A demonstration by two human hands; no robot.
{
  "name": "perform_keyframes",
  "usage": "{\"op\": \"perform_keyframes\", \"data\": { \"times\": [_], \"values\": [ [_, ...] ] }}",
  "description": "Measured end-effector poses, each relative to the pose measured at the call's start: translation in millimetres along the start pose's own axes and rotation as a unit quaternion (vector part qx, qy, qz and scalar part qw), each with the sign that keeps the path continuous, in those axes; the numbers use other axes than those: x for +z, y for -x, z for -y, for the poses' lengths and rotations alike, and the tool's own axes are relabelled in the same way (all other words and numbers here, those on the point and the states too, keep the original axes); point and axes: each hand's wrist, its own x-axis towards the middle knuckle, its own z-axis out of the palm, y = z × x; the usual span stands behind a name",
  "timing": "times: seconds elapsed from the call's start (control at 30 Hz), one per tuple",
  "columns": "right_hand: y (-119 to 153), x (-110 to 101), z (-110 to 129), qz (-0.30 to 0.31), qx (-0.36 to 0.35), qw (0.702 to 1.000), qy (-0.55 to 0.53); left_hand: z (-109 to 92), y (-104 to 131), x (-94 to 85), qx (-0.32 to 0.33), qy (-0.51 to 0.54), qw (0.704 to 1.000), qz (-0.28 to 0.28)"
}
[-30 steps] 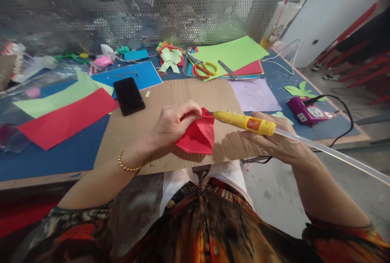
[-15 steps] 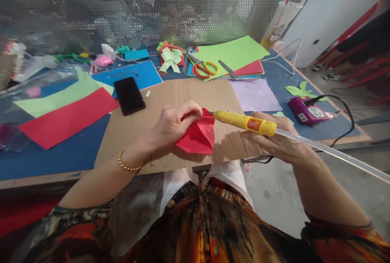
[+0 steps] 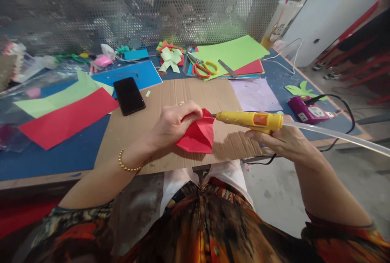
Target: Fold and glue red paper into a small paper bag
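Between the thumb and fingers of my left hand (image 3: 175,122) is a folded red paper piece (image 3: 199,135), held over the brown cardboard (image 3: 128,145). My right hand (image 3: 280,137) is wrapped round a yellow glue gun (image 3: 250,120), with a long clear glue stick (image 3: 338,133) sticking out of its back end. The gun's nozzle points left and sits at the upper right edge of the red paper; whether it touches cannot be told.
A black phone (image 3: 129,96) lies on the cardboard's left edge. Scissors (image 3: 205,68) and green sheets (image 3: 234,53) lie behind. A purple power adapter (image 3: 309,109) with a black cable sits right. A drink cup (image 3: 280,23) stands at the back right, red paper (image 3: 68,118) left.
My right hand and the glue gun have shifted slightly right, and the glue stick's far end has swung up. The left hand and the red paper have barely moved.
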Motion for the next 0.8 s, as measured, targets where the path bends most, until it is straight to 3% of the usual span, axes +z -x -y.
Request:
{"op": "perform_keyframes", "data": {
  "times": [0.3,0.47,0.7,0.8],
  "values": [
    [3.1,-2.6,-8.0,0.01,0.054,0.998,0.012,5.9,2.4,2.1,0.135,-0.084,0.987,-0.011],
    [6.7,-3.2,-17.6,0.01,0.036,0.999,0.016,5.8,2.5,4.2,0.178,-0.092,0.979,-0.03],
    [-1.4,-0.7,-8.1,-0.041,-0.037,0.998,-0.021,8.4,2.6,6.1,0.184,-0.082,0.979,-0.035],
    [-2.0,0.6,-5.9,-0.045,-0.04,0.997,-0.038,6.8,4.2,5.8,0.151,-0.082,0.985,-0.032]
  ]
}}
